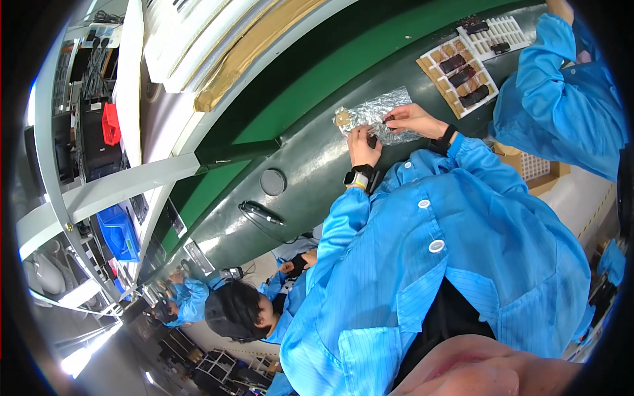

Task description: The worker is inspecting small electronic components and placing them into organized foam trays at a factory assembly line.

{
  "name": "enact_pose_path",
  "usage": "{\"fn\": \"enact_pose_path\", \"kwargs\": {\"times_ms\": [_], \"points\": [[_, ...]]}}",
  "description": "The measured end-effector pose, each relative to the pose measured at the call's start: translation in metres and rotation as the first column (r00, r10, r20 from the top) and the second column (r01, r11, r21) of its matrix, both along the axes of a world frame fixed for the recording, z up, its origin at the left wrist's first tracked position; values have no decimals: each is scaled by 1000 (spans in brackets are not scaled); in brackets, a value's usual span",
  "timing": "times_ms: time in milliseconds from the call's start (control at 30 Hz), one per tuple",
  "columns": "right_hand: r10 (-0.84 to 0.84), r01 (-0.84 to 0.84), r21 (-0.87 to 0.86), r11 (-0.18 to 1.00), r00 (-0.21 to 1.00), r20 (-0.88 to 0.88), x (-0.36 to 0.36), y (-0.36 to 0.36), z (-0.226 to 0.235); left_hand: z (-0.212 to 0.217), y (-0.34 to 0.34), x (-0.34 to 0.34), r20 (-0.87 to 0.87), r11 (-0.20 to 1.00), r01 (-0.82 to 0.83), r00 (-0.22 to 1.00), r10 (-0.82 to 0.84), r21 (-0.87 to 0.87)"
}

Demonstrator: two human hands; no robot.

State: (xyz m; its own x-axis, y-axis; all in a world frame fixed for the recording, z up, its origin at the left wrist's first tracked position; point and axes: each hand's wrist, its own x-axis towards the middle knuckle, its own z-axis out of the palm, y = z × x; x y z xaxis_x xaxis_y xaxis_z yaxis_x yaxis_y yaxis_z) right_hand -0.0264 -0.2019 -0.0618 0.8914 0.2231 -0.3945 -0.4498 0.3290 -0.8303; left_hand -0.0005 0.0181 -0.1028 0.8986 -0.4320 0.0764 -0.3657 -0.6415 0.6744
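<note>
Both my hands work over a crinkled silvery sheet (397,99) on the dark green bench. My left hand (362,149), with a watch on its wrist, has its fingers closed round a small dark piece (372,141). Just right of it, my right hand (416,121) pinches another small dark piece (389,121) between thumb and fingertips. The two hands are close but apart. A yellowish round item (342,119) lies at the sheet's left end. What kind of pieces I hold is too small to tell.
At the right stand a white slotted tray (429,65) with several dark parts and a second white tray (512,30). A co-worker's blue sleeve (545,56) is beside them. Left along the bench are a dark round disc (273,182) and a corded black tool (261,212). More co-workers sit lower left.
</note>
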Motion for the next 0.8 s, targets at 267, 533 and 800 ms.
{"fn": "enact_pose_path", "kwargs": {"times_ms": [267,533,800], "points": [[-192,190,38,981,979,65,-11,0,77,133,-53,-12,92,947,-21,994,53,-320],[-260,255,50,966,953,159,-16,13,88,135,-64,-15,56,902,-134,984,172,-411],[-298,312,-50,949,937,184,-15,23,79,128,-52,-16,102,916,-125,979,176,-382]]}}
